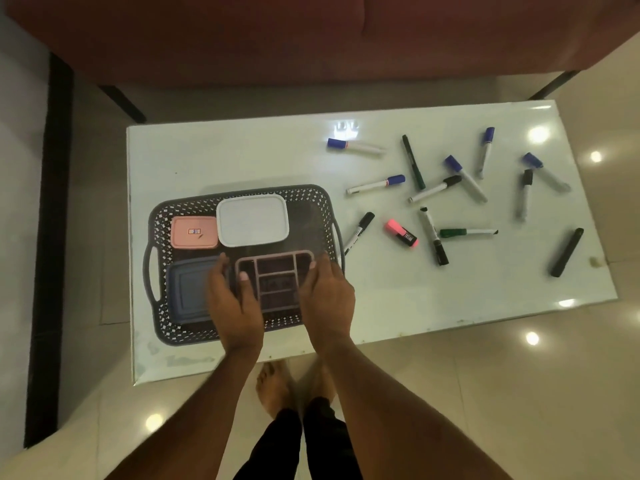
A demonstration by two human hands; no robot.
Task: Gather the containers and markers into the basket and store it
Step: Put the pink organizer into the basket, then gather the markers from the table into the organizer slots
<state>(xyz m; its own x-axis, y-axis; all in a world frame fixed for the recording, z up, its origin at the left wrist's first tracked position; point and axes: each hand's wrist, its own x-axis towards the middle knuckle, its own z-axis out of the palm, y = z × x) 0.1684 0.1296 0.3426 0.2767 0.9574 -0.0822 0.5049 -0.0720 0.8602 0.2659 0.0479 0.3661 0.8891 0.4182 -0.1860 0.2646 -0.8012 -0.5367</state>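
A white glossy surface is seen from above, with a dark red sofa beyond its far edge and pale floor tiles around it. On the left part of the surface a dark lattice basket with side handles is set. Four containers are held in it: a white lidded box at the far middle, a small pink box touching its left side, a blue lidded box at the near left, and a purple divided tray at the near right. The tray is flanked by both hands: the left hand is laid at its left edge with fingers loosely curved, thumb on the rim, and the right hand is set against its right edge; whether the tray is truly gripped cannot be told. To the right of the basket, markers are scattered over the surface, blue, black and green capped, with a pink highlighter among them.
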